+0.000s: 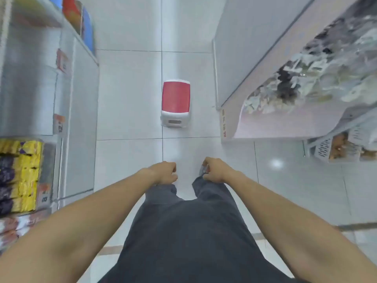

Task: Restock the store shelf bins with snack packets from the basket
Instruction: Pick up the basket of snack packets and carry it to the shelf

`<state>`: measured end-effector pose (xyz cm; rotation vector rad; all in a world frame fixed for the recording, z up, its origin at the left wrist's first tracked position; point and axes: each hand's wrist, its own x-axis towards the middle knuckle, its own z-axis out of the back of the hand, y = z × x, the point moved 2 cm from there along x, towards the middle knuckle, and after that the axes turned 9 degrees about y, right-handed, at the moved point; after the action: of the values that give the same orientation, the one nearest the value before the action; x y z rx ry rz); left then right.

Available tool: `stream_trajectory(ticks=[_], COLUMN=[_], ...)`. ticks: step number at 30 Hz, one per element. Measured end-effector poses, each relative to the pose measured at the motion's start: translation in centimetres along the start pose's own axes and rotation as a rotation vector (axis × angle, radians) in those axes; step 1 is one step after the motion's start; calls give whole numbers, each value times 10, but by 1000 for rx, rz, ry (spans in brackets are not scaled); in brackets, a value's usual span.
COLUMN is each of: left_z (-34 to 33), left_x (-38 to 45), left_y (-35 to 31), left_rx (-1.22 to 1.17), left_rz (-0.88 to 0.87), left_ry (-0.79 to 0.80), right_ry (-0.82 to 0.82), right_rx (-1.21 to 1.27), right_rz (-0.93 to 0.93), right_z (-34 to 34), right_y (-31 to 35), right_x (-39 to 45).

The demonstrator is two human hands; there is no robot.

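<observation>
I am looking straight down an aisle at my own legs. My left hand [165,173] and my right hand [214,170] hang in front of my thighs with loosely curled fingers, and I see no packet in either. A small grey shape beside the right fingers is too blurred to name. On the right, a white perforated basket [324,149] holds brownish snack packets. Above it, a pale shelf bin [265,127] is filled with silvery and dark snack packets [310,78]. Both hands are well left of the basket and the bin.
A red-topped white stool [175,103] stands on the tiled floor ahead of my feet. The left shelf unit [77,94] carries yellow and purple packets [20,176] and price tags. Red and blue boxes [79,19] sit on its far end.
</observation>
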<state>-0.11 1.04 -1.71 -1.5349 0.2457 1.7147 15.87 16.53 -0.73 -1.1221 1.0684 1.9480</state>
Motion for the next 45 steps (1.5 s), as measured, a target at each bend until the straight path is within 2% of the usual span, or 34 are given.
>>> stream_trajectory(ticks=[6, 11, 17, 23, 29, 35, 41, 45], left_z=[-3, -23, -63, -99, -122, -141, -174, -214], left_x=[56, 115, 171, 218, 289, 360, 406, 452], left_y=[-136, -300, -498, -655, -817, -1000, -1170, -1271], left_rx=[313, 484, 639, 805, 911, 990, 1089, 1114], left_rz=[-5, -57, -208, -297, -340, -403, -442, -400], left_ry=[81, 129, 144, 220, 308, 307, 351, 347], right_ry=[-115, -216, -389, -507, -494, -519, -667, -656], right_rx=[387, 728, 954, 1201, 1322, 1429, 1544, 1522], right_rz=[-61, -143, -247, -354, -435, -491, -543, -524], right_z=[-19, -28, -16, -13, 4, 61, 96, 103], right_y=[-144, -296, -464, -594, -725, -871, -1024, -1136], right_x=[-50, -87, -156, -210, -237, -301, -367, -389])
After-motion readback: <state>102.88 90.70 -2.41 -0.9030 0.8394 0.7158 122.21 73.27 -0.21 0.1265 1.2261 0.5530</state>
